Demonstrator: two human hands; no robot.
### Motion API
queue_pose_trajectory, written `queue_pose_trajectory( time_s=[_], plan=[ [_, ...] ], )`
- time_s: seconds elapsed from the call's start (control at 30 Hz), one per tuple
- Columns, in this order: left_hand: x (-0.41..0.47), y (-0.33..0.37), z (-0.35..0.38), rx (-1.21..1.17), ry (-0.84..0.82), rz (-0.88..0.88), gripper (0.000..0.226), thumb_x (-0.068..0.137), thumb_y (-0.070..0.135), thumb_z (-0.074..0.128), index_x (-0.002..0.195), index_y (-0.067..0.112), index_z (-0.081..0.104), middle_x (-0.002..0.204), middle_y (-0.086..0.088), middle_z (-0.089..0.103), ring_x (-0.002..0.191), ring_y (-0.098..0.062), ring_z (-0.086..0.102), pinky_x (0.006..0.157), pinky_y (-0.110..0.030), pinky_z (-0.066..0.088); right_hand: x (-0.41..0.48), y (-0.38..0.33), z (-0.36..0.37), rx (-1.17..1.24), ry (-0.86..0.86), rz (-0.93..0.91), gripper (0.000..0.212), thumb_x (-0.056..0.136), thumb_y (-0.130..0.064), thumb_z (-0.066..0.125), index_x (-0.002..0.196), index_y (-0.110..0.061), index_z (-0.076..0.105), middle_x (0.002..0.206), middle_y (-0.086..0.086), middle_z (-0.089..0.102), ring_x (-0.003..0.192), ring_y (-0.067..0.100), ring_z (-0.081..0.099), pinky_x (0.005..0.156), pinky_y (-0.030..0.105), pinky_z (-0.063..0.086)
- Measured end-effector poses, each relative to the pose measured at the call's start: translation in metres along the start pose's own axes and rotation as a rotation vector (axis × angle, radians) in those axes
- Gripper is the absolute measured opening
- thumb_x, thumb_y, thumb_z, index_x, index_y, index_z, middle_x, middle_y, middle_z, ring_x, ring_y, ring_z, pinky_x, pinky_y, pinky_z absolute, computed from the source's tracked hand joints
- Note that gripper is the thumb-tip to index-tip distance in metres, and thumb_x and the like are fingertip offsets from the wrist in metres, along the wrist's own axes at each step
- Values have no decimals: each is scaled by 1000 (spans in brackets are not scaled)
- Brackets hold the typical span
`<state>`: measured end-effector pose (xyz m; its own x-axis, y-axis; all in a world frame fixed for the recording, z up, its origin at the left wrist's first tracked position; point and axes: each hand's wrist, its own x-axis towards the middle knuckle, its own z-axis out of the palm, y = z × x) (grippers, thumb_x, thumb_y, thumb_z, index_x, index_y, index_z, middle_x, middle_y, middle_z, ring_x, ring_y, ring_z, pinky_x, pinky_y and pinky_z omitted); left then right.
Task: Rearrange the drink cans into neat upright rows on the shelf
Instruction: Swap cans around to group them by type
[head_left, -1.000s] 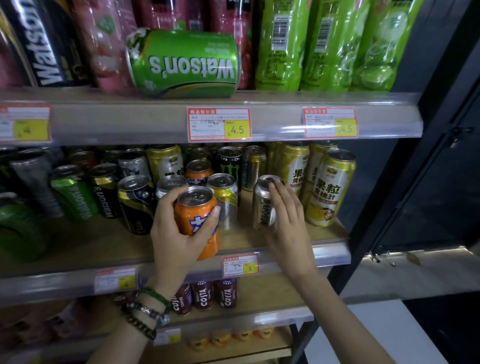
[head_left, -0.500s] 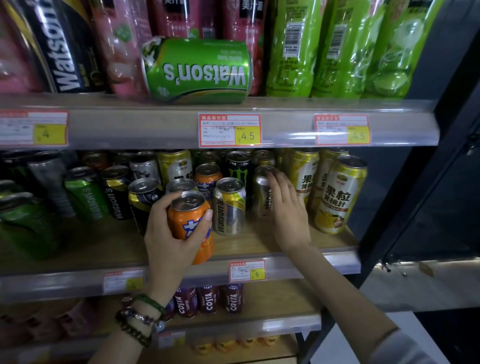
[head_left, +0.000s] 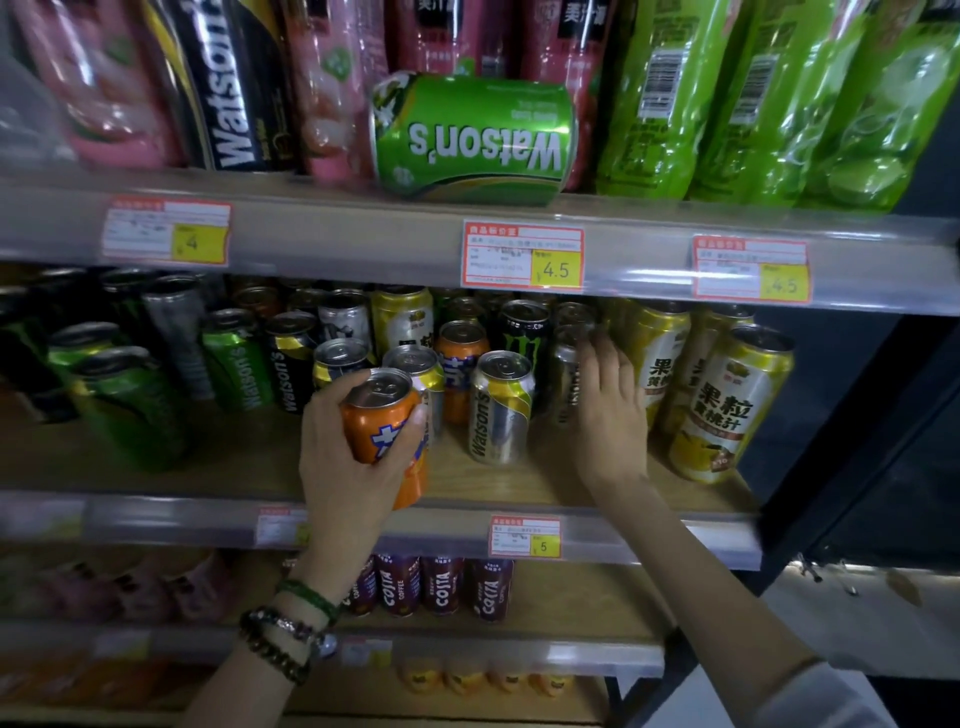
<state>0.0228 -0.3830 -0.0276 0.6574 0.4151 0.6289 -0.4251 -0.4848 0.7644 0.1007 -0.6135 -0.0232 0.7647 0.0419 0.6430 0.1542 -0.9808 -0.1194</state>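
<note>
Two hands are at work on the middle wooden shelf (head_left: 249, 457). Our left hand (head_left: 353, 462) is wrapped around the orange aluminium drink can (head_left: 387, 431), thumb on one side and fingers on the other, holding it upright at the shelf's front edge, just in front of a silver-and-yellow can (head_left: 421, 374). Our right hand (head_left: 610, 415) lies with fingers loosely curved against the dark silver can (head_left: 566, 374), touching its side and rim without visibly closing round it; that can stands between the black energy-drink can (head_left: 524, 338) and the yellow peach-juice cans (head_left: 727, 405).

We judge these cans to be rigid, smooth and somewhat slippery, heavy if full, which we cannot tell. Thin walls dent under a hard squeeze, so a mid-body wrap with moderate pressure suits lifting, while a push low on the side suits sliding. Tall narrow cans tip easily when nudged near the top, and neighbours stand close enough to topple together.
</note>
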Motion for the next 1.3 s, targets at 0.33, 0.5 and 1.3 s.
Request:
queue_pose_trajectory(
  time_s=[0.33, 0.5, 1.3],
  plan=[
    [23, -30, -49, 87, 66, -48, 54, 77, 67, 59, 122, 40, 46, 117, 14, 47, 110, -15, 56, 83, -15, 40, -11, -92, -29, 422, 392, -183, 48, 83, 4, 54, 130, -6, 54, 132, 17, 53, 118, 35, 47, 99, 43, 38],
    [42, -48, -84, 80, 59, -31, 52, 80, 64, 59, 122, 37, 48, 115, 15, 47, 115, -18, 53, 90, -19, 41, -22, -155, -20, 536, 330, -276, 46, 81, 10, 58, 124, -5, 58, 129, 18, 57, 114, 36, 53, 99, 40, 39],
    [76, -94, -194, 9, -6, 100, 46, 81, 57, 64, 119, 38, 46, 116, 17, 47, 115, -17, 52, 96, -31, 47, 8, -325, 52, 437, -89, -220, 64, 72, -2, 73, 131, -10, 49, 138, 11, 42, 118, 33, 47, 83, 47, 54]
  ],
)
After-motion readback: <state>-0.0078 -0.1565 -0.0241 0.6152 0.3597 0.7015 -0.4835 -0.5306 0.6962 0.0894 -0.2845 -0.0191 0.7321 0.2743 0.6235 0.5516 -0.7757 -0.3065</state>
